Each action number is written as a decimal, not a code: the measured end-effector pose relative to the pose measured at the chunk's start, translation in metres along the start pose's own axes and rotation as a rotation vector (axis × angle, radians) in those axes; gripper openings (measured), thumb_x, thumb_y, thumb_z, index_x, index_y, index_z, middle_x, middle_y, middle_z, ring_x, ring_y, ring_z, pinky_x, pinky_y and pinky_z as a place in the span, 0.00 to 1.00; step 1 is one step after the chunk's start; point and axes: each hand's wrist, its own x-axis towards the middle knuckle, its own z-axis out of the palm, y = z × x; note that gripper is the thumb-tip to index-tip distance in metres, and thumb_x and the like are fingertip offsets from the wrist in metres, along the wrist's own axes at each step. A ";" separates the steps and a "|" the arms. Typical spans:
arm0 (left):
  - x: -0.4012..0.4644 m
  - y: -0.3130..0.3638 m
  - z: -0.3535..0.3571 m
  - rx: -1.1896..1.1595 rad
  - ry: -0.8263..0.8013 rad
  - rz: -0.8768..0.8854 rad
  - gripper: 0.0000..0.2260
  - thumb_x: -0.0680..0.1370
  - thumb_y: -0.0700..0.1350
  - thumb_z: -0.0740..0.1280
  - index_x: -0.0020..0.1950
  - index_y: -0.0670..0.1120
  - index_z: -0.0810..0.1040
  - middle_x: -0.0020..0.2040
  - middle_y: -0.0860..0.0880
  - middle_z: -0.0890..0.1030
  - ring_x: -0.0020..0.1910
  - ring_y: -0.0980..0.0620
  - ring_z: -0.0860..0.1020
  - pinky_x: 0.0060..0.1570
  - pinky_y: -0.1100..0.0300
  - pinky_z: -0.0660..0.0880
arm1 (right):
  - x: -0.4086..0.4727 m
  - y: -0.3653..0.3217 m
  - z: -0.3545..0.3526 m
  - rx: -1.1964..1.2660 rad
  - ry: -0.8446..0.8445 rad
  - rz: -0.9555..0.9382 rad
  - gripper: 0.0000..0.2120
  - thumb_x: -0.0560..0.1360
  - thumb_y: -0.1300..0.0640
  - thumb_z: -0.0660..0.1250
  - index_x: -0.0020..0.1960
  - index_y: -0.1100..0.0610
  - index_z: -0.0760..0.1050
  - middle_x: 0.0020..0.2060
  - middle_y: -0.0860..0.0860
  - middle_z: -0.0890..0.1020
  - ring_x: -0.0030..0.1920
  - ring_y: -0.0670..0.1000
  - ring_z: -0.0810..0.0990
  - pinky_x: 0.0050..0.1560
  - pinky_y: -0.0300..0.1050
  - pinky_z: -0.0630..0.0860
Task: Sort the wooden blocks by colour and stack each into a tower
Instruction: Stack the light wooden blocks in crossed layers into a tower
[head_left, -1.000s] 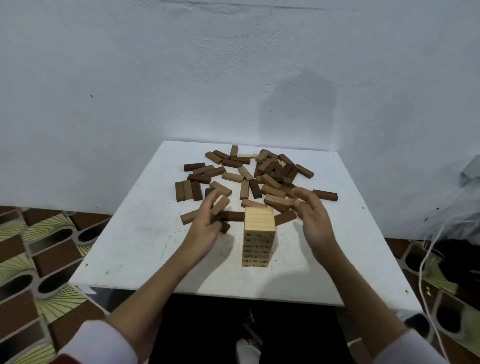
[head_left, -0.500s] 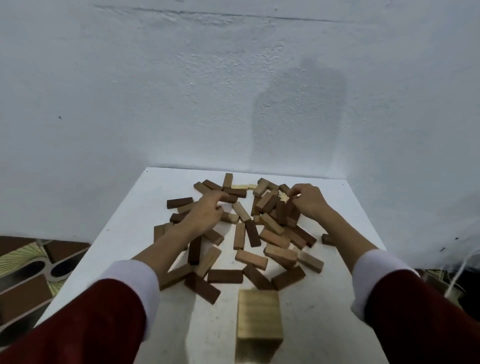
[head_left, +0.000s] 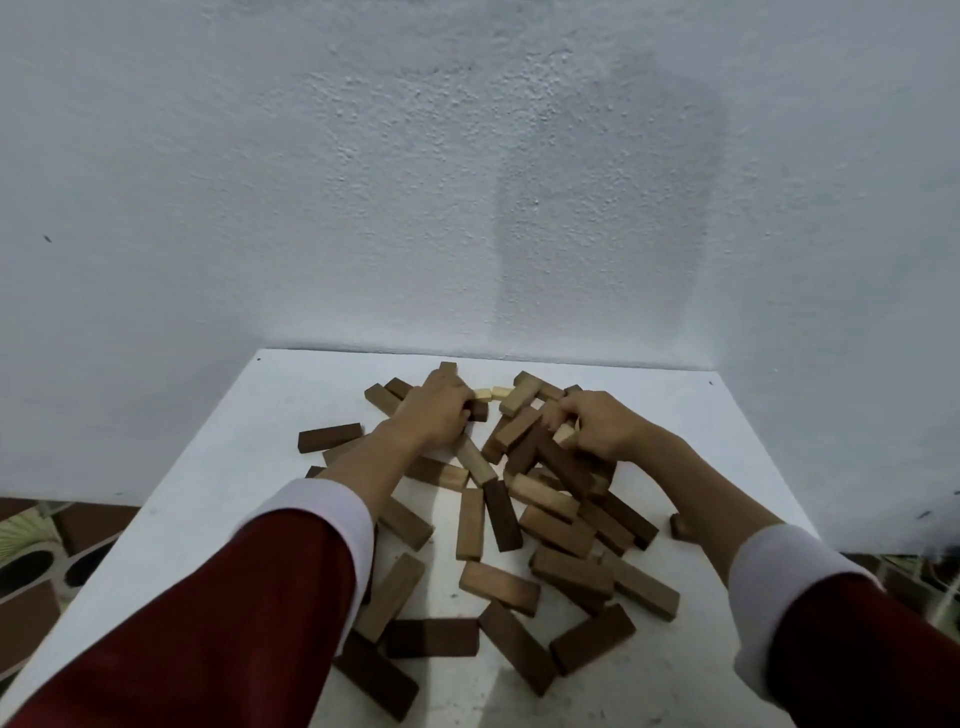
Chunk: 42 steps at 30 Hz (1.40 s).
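Both hands (head_left: 436, 410) (head_left: 597, 423) deep in scattered blocks (head_left: 498, 587), table (head_left: 234, 467) margins bare.

Wooden blocks (head_left: 496, 514): loose pile, lying flat at mixed angles, some overlapping. Mostly dark and mid brown. Two pale blocks (head_left: 492, 393) at far centre. One dark block (head_left: 329, 437) apart, far left.

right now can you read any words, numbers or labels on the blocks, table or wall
None can be read. The wooden blocks show plain wood faces with no print in view.
The white table and the wall carry only small dark specks, no writing.
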 end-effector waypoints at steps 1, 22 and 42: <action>0.002 0.000 0.002 0.015 0.026 -0.015 0.10 0.79 0.40 0.59 0.57 0.40 0.75 0.58 0.44 0.72 0.61 0.45 0.66 0.54 0.53 0.68 | 0.001 0.001 0.000 0.010 0.014 0.004 0.09 0.69 0.67 0.68 0.42 0.55 0.74 0.46 0.52 0.73 0.45 0.50 0.72 0.41 0.38 0.67; -0.013 0.005 -0.002 -0.319 0.259 -0.032 0.16 0.78 0.33 0.54 0.64 0.45 0.69 0.48 0.47 0.73 0.47 0.50 0.71 0.47 0.54 0.68 | 0.011 0.009 0.013 -0.318 0.171 0.261 0.30 0.70 0.47 0.71 0.67 0.55 0.66 0.58 0.57 0.71 0.59 0.58 0.72 0.48 0.47 0.69; -0.040 0.024 -0.027 -0.637 0.283 -0.021 0.23 0.72 0.35 0.71 0.64 0.47 0.69 0.48 0.48 0.77 0.47 0.54 0.75 0.43 0.70 0.70 | -0.014 -0.040 -0.012 0.616 0.464 0.111 0.08 0.76 0.57 0.63 0.42 0.58 0.79 0.36 0.48 0.79 0.35 0.44 0.75 0.35 0.33 0.70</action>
